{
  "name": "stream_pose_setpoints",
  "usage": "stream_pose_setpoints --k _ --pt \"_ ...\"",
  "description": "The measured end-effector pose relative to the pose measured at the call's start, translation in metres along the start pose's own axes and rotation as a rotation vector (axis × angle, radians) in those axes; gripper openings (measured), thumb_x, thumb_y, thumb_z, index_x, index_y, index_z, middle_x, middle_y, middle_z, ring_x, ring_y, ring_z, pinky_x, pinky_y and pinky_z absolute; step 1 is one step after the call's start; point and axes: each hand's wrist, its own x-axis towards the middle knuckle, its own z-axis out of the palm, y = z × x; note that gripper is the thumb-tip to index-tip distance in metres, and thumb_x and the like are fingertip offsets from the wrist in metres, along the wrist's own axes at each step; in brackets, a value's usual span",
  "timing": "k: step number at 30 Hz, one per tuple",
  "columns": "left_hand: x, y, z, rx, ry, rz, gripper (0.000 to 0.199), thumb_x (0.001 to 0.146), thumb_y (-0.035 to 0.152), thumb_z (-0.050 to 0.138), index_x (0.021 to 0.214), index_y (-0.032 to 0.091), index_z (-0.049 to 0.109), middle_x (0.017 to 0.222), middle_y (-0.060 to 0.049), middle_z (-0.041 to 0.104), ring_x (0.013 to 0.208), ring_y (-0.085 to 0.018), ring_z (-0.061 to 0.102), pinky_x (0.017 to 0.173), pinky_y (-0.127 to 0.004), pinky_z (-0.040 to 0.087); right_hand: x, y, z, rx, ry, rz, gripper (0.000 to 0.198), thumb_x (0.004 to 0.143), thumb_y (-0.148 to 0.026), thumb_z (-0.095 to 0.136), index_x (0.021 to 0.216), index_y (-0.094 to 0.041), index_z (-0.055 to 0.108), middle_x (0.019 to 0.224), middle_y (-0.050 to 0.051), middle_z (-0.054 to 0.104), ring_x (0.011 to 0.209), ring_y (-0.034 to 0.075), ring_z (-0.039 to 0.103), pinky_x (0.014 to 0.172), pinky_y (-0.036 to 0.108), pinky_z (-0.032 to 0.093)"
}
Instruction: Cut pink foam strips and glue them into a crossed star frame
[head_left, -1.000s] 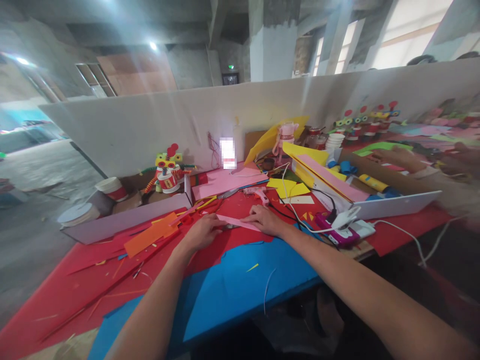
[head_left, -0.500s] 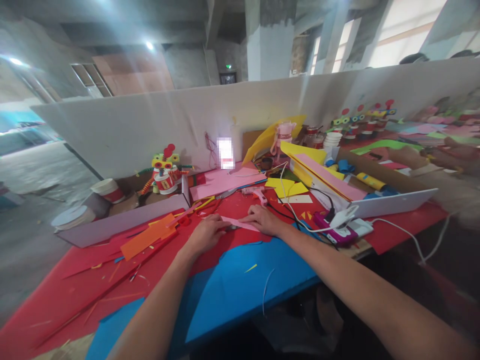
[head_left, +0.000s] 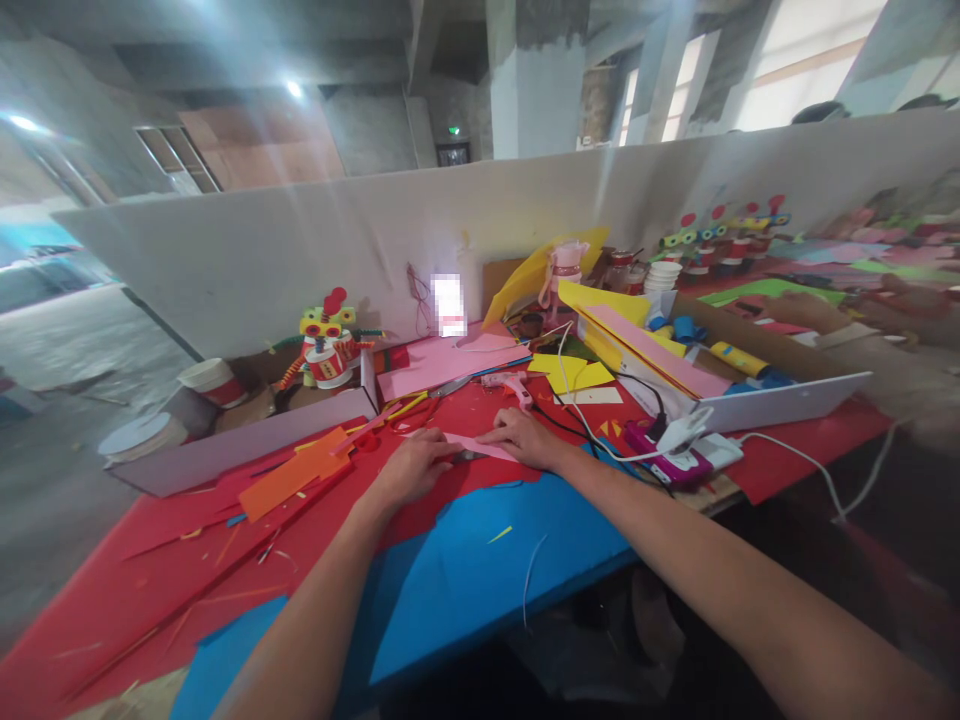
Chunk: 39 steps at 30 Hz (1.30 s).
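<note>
A narrow pink paper strip [head_left: 480, 447] stretches between my two hands, just above the red table covering. My left hand [head_left: 417, 463] pinches its left end, fingers bent and pressed together. At the other end my right hand [head_left: 519, 438] has its index finger laid along the strip and the other fingers curled round its edge. Something thin and greyish shows under the strip beside my left fingertips, too small to name. Beyond my right hand lies a pink glue gun [head_left: 506, 384]. Scissors with red handles [head_left: 367, 438] rest left of my left hand.
Blue paper [head_left: 487, 560] covers the table's near edge. Orange paper pieces [head_left: 300, 472] lie left. A box with a robot figure [head_left: 328, 345] stands back left, an open white box [head_left: 787, 402] at right. White cables cross near a purple power strip [head_left: 667, 460].
The view has shifted very slightly. Both hands stay on the pink paper strip in nearly the same pose.
</note>
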Motion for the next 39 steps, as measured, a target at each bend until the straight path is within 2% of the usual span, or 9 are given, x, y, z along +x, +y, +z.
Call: stream_pose_setpoints --k 17,24,30,35,39 --pt "0.005 0.014 0.004 -0.014 -0.029 0.036 0.039 0.086 0.015 0.055 0.121 0.028 0.066 0.095 -0.005 0.059 0.090 -0.018 0.055 0.083 -0.029 0.042 0.002 -0.001 0.001 -0.008 -0.009 0.019 0.032 0.093 -0.020 0.057 0.120 -0.033 0.067 0.095 0.005 0.057 0.087 0.017 0.050 0.078 0.030 0.037" --pt "0.004 0.015 0.005 -0.021 0.001 0.011 0.036 0.085 0.014 0.057 0.116 0.027 0.069 0.096 -0.004 0.060 0.091 -0.018 0.055 0.085 -0.029 0.043 -0.006 0.008 -0.016 0.130 -0.025 -0.001 0.027 0.094 -0.025 0.056 0.117 -0.027 0.070 0.090 0.005 0.056 0.084 0.015 0.053 0.077 0.028 0.040" --pt "0.006 0.018 0.008 -0.005 0.034 0.008 0.034 0.086 0.014 0.055 0.115 0.025 0.069 0.094 -0.005 0.060 0.091 -0.018 0.056 0.084 -0.029 0.044 -0.021 0.010 -0.020 0.039 -0.007 -0.019 0.028 0.094 -0.024 0.055 0.118 -0.029 0.069 0.090 0.005 0.055 0.085 0.016 0.052 0.080 0.030 0.039" --pt "0.008 0.028 0.010 0.047 0.045 0.021 0.034 0.086 0.014 0.053 0.113 0.024 0.069 0.091 -0.005 0.060 0.090 -0.019 0.056 0.081 -0.029 0.044 -0.021 0.010 -0.015 0.001 0.000 -0.031 0.030 0.094 -0.020 0.055 0.118 -0.031 0.068 0.089 0.004 0.055 0.085 0.016 0.051 0.080 0.030 0.038" --pt "0.008 0.031 0.010 0.062 0.042 0.034 0.034 0.085 0.011 0.053 0.113 0.022 0.067 0.095 -0.006 0.061 0.092 -0.020 0.055 0.084 -0.031 0.044 -0.021 0.010 -0.014 0.001 0.008 -0.038 0.032 0.093 -0.018 0.055 0.119 -0.031 0.068 0.090 0.004 0.055 0.084 0.015 0.051 0.079 0.029 0.038"
